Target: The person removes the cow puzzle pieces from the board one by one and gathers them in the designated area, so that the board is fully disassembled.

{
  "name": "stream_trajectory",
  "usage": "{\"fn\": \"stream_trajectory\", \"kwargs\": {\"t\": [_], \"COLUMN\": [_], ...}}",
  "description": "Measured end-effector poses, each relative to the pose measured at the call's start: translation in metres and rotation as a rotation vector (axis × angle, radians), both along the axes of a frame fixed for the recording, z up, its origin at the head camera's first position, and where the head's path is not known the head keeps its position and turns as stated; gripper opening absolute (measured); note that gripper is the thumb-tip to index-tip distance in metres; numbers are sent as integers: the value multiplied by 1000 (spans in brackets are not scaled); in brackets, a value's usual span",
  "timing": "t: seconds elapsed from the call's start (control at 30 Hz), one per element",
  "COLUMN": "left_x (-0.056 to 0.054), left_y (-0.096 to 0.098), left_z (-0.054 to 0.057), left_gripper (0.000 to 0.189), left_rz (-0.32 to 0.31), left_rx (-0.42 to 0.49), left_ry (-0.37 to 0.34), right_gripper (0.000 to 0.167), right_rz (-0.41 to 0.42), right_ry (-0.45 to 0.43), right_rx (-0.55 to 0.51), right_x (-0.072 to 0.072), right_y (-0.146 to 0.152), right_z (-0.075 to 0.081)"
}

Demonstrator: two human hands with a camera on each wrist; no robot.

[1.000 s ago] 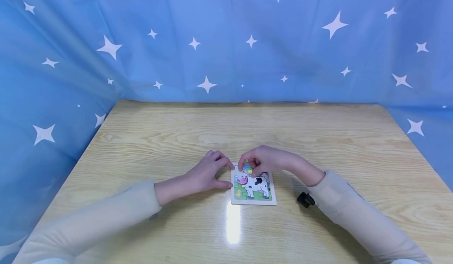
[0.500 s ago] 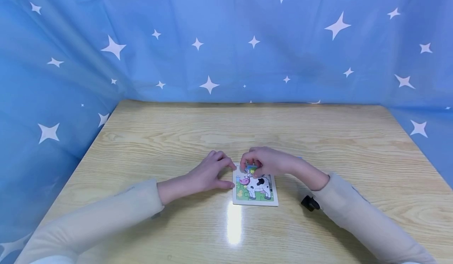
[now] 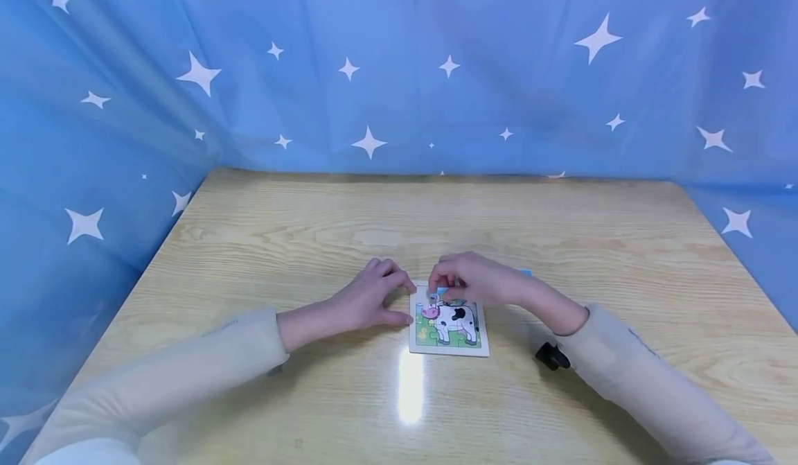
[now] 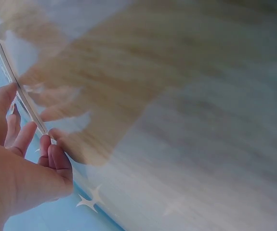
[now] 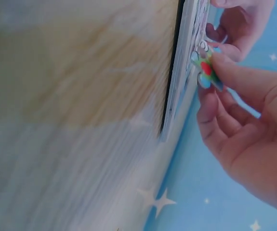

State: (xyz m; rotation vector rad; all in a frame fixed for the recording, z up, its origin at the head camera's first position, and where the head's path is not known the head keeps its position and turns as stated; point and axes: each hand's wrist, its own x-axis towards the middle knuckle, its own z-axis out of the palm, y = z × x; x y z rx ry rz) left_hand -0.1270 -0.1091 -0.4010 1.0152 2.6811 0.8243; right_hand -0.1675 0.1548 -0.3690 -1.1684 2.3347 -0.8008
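Observation:
A small square cow jigsaw puzzle [image 3: 457, 323] in a pale frame lies flat on the table. My left hand [image 3: 370, 297] rests at its left side, thumb and index fingertips touching the frame's edge a little apart from each other. In the right wrist view, my right hand [image 5: 254, 110] pinches a puzzle piece [image 5: 207, 67] with green, red and blue print between thumb and fingers. That hand [image 3: 476, 279] is over the puzzle's upper part in the head view and hides some of it. Whether the piece touches the board cannot be told.
A bit of something blue [image 3: 526, 272] shows behind the right wrist, mostly hidden. A black wrist camera [image 3: 552, 356] sits under the right sleeve. The wooden table [image 3: 299, 222] meets a blue star-patterned cloth [image 3: 399, 91] at the back and left.
The right hand has shifted slightly rightward over the puzzle, still pinching near the top. Something blue has come into view behind its wrist. The left hand stays at the puzzle's edge.

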Motion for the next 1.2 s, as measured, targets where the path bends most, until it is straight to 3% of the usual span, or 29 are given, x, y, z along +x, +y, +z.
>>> {"fn": "stream_trajectory", "kwargs": {"t": [0.33, 0.83, 1.2], "left_x": [0, 0, 3], "left_y": [1, 1, 1], "left_z": [0, -1, 2], "left_gripper": [42, 40, 42], "left_rz": [5, 4, 23], "left_rx": [-2, -3, -14], "left_ry": [-6, 2, -32], "right_gripper": [13, 13, 15], "right_rz": [11, -33, -80], "right_ry": [39, 23, -12], "right_rx": [-65, -16, 4], "right_x": [0, -2, -5], "right_y": [11, 37, 61], "right_z": [8, 23, 29]}}
